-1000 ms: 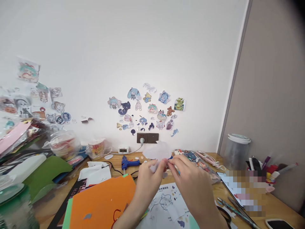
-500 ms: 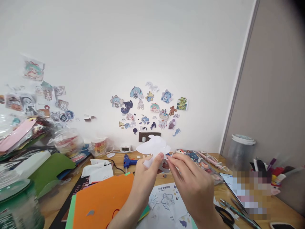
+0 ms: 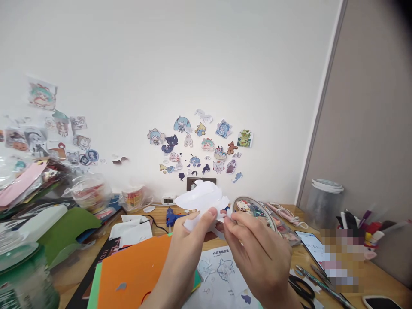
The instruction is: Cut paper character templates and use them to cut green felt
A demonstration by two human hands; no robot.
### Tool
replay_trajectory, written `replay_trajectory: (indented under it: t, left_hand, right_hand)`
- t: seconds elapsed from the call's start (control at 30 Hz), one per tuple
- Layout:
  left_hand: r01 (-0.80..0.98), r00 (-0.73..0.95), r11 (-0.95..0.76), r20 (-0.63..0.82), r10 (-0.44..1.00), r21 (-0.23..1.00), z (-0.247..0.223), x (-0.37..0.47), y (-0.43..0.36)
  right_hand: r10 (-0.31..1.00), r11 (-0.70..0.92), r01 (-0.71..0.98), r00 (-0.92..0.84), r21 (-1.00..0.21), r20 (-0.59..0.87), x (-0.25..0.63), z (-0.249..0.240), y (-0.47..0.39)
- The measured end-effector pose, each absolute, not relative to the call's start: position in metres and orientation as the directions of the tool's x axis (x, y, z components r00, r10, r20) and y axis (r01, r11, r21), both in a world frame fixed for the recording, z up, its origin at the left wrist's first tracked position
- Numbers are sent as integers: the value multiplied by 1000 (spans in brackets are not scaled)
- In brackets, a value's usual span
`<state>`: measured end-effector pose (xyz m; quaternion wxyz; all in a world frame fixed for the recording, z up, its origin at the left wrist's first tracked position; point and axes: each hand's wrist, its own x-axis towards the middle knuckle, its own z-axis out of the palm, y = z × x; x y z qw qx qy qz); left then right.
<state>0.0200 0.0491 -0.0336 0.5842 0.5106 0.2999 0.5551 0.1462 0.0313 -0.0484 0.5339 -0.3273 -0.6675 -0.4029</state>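
My left hand (image 3: 193, 240) pinches a white paper cutout (image 3: 199, 198) with a curved, irregular outline, its thumb on the near face. The blank side of the cutout faces me. At its right edge, the fingertips of my right hand (image 3: 259, 251) are pressed together on a small white bit of paper (image 3: 229, 212). Whether that bit is joined to the cutout, I cannot tell. Below the hands lies a printed sheet (image 3: 212, 283) with line drawings, partly covered by my forearms.
Orange paper (image 3: 131, 274) lies left of the sheet. Black-handled scissors (image 3: 301, 289), a patterned pen (image 3: 322, 283) and a phone (image 3: 309, 242) lie at right. A blue glue gun (image 3: 172, 217) and a clear pouch (image 3: 254, 208) lie behind. Paper figures (image 3: 207, 143) cover the wall.
The view has shifted slightly. The cutout has moved a little left and toward me, and my right fingertips have pulled slightly lower. More of the clear pouch's rounded edge shows behind.
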Motion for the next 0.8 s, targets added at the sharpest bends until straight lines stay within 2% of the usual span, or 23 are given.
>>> replay_trajectory:
  t: [0.3,0.63,0.73,0.8]
  left_hand:
    - [-382,204,-110,200,958,918,-36,21,50]
    - [-365,178,-131,207,962,922,-38,25,55]
    - [-301,139,-193,243,960,934,-40,24,58]
    - [-183,110,-265,288,951,947,-40,22,61]
  right_hand:
    - [-18,443,877,-200,187,980,145,-49,33]
    - [39,436,883,-215,177,976,146,-52,38]
    - [104,425,894,-203,141,974,146,-51,36]
    - [183,437,896,-175,80,967,147,-47,32]
